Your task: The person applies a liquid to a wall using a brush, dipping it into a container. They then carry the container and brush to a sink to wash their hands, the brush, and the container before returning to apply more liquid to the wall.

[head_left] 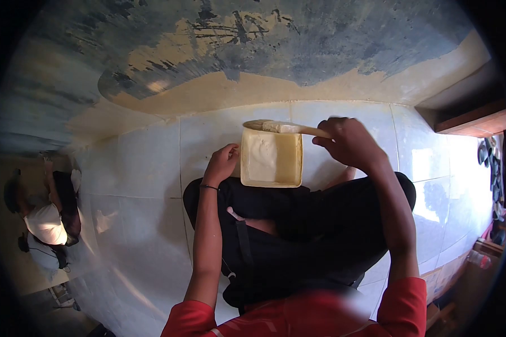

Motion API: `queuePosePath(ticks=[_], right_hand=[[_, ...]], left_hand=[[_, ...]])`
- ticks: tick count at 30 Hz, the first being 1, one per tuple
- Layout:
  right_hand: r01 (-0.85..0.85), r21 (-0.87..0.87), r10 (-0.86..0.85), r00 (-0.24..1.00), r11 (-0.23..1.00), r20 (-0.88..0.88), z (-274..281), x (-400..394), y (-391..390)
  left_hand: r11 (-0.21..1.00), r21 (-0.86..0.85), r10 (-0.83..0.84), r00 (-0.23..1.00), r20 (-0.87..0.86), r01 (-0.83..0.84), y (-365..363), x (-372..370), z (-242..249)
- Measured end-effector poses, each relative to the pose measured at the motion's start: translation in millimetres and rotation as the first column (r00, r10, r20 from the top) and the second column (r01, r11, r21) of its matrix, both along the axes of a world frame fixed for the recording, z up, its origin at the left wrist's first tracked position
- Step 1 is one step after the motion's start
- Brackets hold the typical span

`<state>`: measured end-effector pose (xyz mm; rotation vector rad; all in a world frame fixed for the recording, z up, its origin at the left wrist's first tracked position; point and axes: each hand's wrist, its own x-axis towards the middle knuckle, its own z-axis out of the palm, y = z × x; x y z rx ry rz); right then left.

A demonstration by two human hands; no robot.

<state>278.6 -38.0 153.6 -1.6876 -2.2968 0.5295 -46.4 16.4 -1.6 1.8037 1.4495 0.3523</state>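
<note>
A square cream tub (289, 160) with pale paint (262, 154) inside stands on the tiled floor just before my crossed legs. My right hand (346, 140) is closed around the handle of a wide brush (281, 127). The brush lies level over the tub's far rim, its bristles pointing left and coated with pale paint. At the tub's left side is my left hand (225, 160), its fingers bent together against or very near the wall; whether they grip it is hidden.
Ahead rises a wall (253, 90) with patchy dark and cream paint. Two people (48, 222) sit at the far left. A wooden shelf or ledge (475, 121) juts out at the right, with assorted items beyond it.
</note>
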Motion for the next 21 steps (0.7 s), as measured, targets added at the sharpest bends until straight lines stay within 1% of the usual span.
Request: queuePosePath(ticks=[1, 2, 3, 4, 6, 7, 9, 10, 12, 13, 15, 16, 18, 19, 21], right_hand=[[0.005, 0.001, -0.005, 1.000, 1.000, -0.001, -10, -1, 2], [0.039, -0.170, -0.024, 0.996, 0.985, 0.088, -18, -3, 5], [0.087, -0.333, -0.028, 0.984, 0.939, 0.177, -26, -4, 6], [0.092, -0.331, -0.033, 0.983, 0.939, 0.179, -35, -4, 6], [0.003, -0.329, 0.053, 0.985, 0.944, 0.162, -42, -7, 7], [0.003, -0.327, 0.054, 0.985, 0.945, 0.165, -38, -9, 7], [0.011, -0.296, 0.017, 0.995, 0.955, 0.094, -27, -17, 9], [0.006, -0.294, 0.023, 0.995, 0.956, 0.095, -25, -18, 9], [0.018, -0.280, -0.016, 1.000, 0.960, 0.006, -21, -18, 10], [0.015, -0.278, -0.013, 1.000, 0.960, 0.009, -19, -17, 10], [0.031, -0.363, -0.016, 0.999, 0.931, 0.043, -16, -12, 13], [0.029, -0.362, -0.014, 0.999, 0.932, 0.045, -18, -9, 13], [0.099, -0.385, -0.008, 0.973, 0.918, 0.230, -23, -6, 12], [0.101, -0.384, -0.011, 0.973, 0.918, 0.230, -22, -6, 12], [0.151, -0.383, -0.096, 0.983, 0.911, 0.159, -15, -7, 10]], left_hand=[[1.000, 0.008, 0.003, 1.000, 0.010, -0.003, 0, 0, -1], [1.000, 0.016, 0.005, 1.000, 0.021, -0.006, 0, 0, -1], [1.000, 0.018, -0.001, 1.000, 0.021, 0.001, 0, 1, 1], [1.000, 0.006, 0.011, 1.000, 0.010, -0.011, -1, 2, 3], [1.000, -0.002, 0.024, 1.000, 0.003, -0.024, -1, 2, 5], [1.000, 0.004, 0.020, 1.000, 0.014, -0.020, -2, 2, 4], [1.000, 0.014, 0.024, 0.999, 0.026, -0.025, -2, 0, 3], [1.000, 0.026, 0.012, 1.000, 0.022, -0.012, -1, -1, 1], [0.999, 0.040, 0.004, 1.000, 0.018, -0.005, -2, -3, 1], [0.999, 0.032, 0.004, 1.000, 0.024, -0.005, -2, -3, 2], [1.000, 0.026, 0.007, 0.999, 0.033, -0.008, -2, -1, 4], [1.000, 0.018, 0.009, 1.000, 0.024, -0.009, -3, -1, 6], [1.000, 0.011, 0.008, 1.000, 0.014, -0.008, -3, -1, 7], [1.000, 0.018, 0.011, 1.000, 0.011, -0.011, -3, -1, 6], [1.000, 0.023, 0.013, 1.000, 0.010, -0.013, -2, -1, 4]])
